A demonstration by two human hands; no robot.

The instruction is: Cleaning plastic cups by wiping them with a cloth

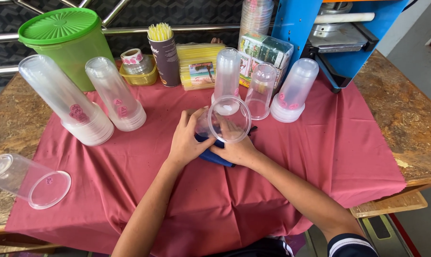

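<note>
Cup (228,119): clear, frame centre, gripped by left hand (186,140) and right hand (237,148) fingers.
Risk: squeezing may crack it.

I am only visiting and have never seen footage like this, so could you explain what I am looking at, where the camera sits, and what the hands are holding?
There is no machine at work here, just a person's two bare hands. The single picture comes from a camera worn on the person's head, looking down. The left hand and right hand together hold a clear plastic cup on its side, its open mouth facing the camera, above a dark blue object that I cannot identify. Beneath is a red cloth spread over a rough wooden table. On the cloth stand upside-down stacks of clear plastic cups, and one loose cup lies at the left edge. Behind are a green lidded plastic tub, a dark tube of yellow straws and a blue metal machine.
</note>
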